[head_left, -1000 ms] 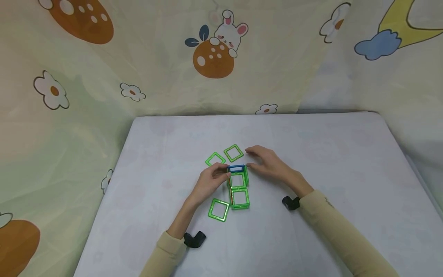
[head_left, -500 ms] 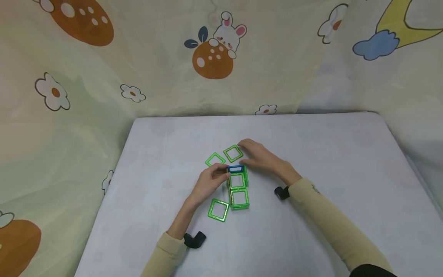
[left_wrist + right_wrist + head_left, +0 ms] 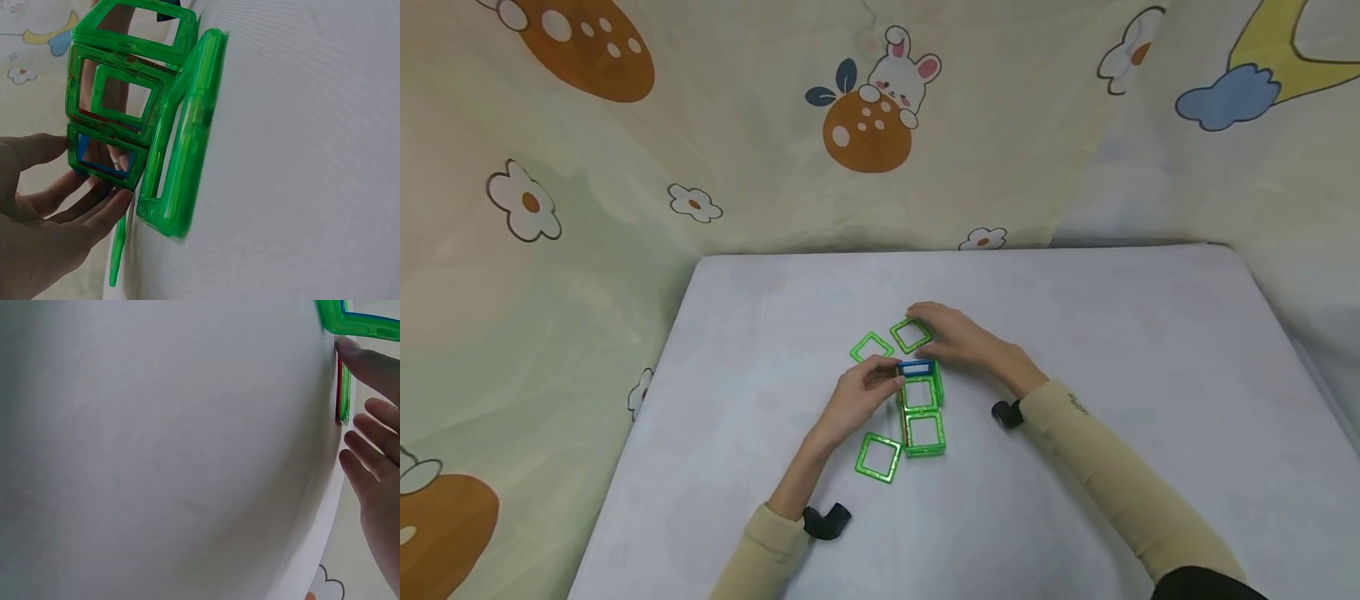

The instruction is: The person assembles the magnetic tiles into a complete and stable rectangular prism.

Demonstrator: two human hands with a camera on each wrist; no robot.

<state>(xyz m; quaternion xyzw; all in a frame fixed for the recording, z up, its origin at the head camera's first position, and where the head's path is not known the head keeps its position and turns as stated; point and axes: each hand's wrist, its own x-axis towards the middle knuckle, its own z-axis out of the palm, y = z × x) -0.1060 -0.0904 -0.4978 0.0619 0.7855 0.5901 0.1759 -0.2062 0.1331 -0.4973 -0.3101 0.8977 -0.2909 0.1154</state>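
A small box-like structure of green magnetic tiles (image 3: 921, 409) stands mid-table, with a blue tile (image 3: 917, 362) at its far end. My left hand (image 3: 861, 396) holds that far end from the left; in the left wrist view its thumb and fingers meet the end's edges beside the blue. Beyond the structure, a loose green square tile (image 3: 898, 342) lies flat. Around its right side my right hand (image 3: 966, 337) spreads, thumb near the closer edge and fingers at the far corner. The right wrist view shows these fingers extended beside a green-and-red tile (image 3: 345, 394).
Another green square tile (image 3: 861, 343) lies beyond my left fingers, partly hidden by them. Close to the structure's near left corner is a further green square (image 3: 896, 463). The white-covered table (image 3: 1112, 375) ends at a patterned fabric backdrop (image 3: 760, 125).
My right hand has moved left and away from me, from beside the structure to around the far loose tile. The left hand keeps its hold on the structure.
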